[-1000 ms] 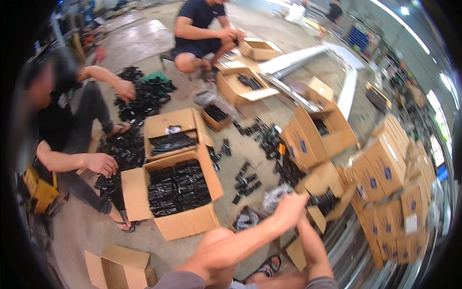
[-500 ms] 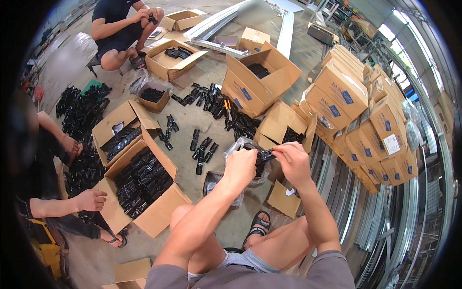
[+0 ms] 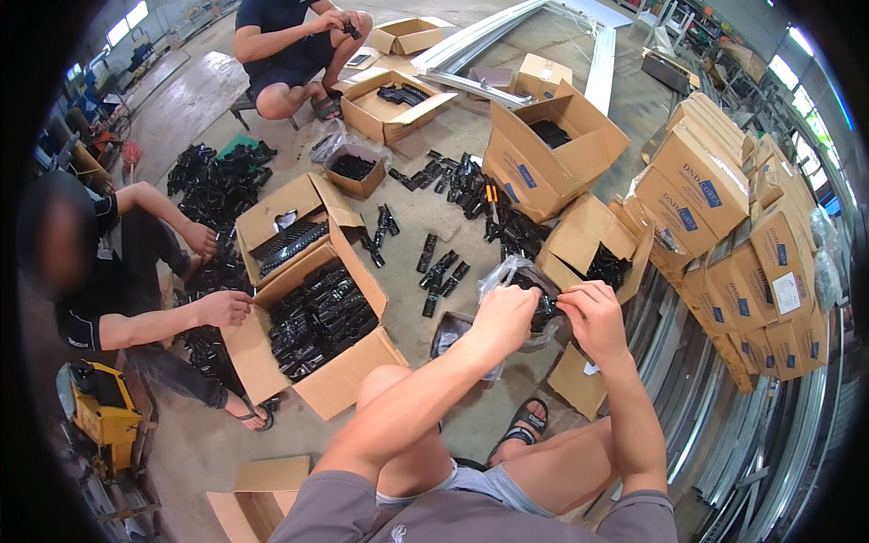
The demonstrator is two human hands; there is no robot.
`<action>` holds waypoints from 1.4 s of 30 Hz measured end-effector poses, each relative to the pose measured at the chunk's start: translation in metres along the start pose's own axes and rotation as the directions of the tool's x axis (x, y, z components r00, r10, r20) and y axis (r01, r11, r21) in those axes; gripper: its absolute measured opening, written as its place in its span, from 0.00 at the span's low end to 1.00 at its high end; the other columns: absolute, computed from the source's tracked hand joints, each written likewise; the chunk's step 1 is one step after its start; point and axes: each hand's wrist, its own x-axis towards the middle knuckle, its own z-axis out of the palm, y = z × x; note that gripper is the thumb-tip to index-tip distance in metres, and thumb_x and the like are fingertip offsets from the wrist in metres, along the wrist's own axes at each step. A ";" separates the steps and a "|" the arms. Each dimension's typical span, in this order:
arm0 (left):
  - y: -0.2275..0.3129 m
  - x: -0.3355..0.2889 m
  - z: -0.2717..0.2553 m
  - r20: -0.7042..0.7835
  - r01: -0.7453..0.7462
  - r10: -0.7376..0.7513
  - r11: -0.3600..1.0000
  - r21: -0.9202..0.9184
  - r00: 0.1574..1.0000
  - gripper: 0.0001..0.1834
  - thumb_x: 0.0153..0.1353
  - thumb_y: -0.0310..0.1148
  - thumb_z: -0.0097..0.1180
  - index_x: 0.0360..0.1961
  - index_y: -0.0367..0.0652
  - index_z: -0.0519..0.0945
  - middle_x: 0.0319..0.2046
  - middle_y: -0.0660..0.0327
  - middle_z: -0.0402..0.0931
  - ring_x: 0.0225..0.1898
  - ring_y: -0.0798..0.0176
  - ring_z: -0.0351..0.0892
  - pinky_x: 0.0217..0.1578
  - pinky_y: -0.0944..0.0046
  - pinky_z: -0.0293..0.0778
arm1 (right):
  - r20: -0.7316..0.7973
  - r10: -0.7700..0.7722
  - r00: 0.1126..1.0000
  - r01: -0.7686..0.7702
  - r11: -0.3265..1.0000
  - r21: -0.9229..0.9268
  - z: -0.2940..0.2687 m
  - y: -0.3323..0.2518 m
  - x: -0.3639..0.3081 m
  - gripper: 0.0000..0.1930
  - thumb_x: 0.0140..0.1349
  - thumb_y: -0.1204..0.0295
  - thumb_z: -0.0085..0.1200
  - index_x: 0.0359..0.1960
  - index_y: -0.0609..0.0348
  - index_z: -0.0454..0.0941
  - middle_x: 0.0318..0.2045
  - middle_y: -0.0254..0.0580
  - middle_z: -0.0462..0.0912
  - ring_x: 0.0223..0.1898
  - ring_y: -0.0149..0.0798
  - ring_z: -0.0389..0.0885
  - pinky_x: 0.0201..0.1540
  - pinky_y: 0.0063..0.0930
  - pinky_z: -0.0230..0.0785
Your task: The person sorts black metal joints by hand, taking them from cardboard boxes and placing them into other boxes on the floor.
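In front of my knees, my left hand [image 3: 504,319] is closed, its back toward me, around a glossy black part [image 3: 525,281] whose shape is mostly hidden. Close by on the right, my right hand [image 3: 593,319] pinches thumb and fingers together at the part's right side. Whatever sits in that pinch is too small to make out. Below both hands is a clear plastic bag [image 3: 514,270] with black pieces in it. A small open box [image 3: 455,335] lined with plastic stands just left of it.
Several black parts [image 3: 441,270] lie loose on the floor ahead. Open cartons [image 3: 362,366] full of black parts stand left, beside a seated person [image 3: 100,244]. Another person [image 3: 288,54] sits farther back. Stacked cartons [image 3: 701,181] and long metal profiles [image 3: 670,380] fill the right.
The view has swung left, so everything appears shifted right. My hands stay together at the black part. The person on the left has moved a hand to the carton's edge.
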 end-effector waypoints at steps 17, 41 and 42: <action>0.024 -0.010 -0.037 0.080 0.056 -0.041 0.979 -0.197 0.996 0.40 0.49 0.31 0.70 0.66 0.61 0.72 0.33 0.45 0.83 0.38 0.39 0.83 0.40 0.46 0.79 | -0.114 0.612 0.783 -0.468 0.698 0.542 0.011 0.007 -0.011 0.12 0.66 0.74 0.57 0.50 0.65 0.79 0.42 0.48 0.84 0.43 0.40 0.83 0.49 0.34 0.76; 0.020 -0.005 -0.033 0.300 0.247 -0.045 0.691 -0.679 0.953 0.41 0.56 0.25 0.70 0.70 0.57 0.70 0.39 0.59 0.87 0.38 0.79 0.74 0.44 0.69 0.75 | 0.312 0.642 0.701 -0.455 0.065 0.888 -0.001 0.010 -0.014 0.21 0.67 0.63 0.62 0.55 0.65 0.77 0.43 0.41 0.85 0.41 0.30 0.84 0.44 0.26 0.80; 0.021 -0.004 -0.033 0.303 0.245 -0.037 0.685 -0.686 0.952 0.41 0.56 0.25 0.70 0.71 0.56 0.69 0.40 0.60 0.86 0.38 0.78 0.74 0.43 0.70 0.75 | 0.313 0.644 0.698 -0.458 0.066 0.886 0.000 0.011 -0.014 0.21 0.67 0.63 0.62 0.55 0.65 0.77 0.43 0.41 0.85 0.41 0.29 0.84 0.43 0.26 0.80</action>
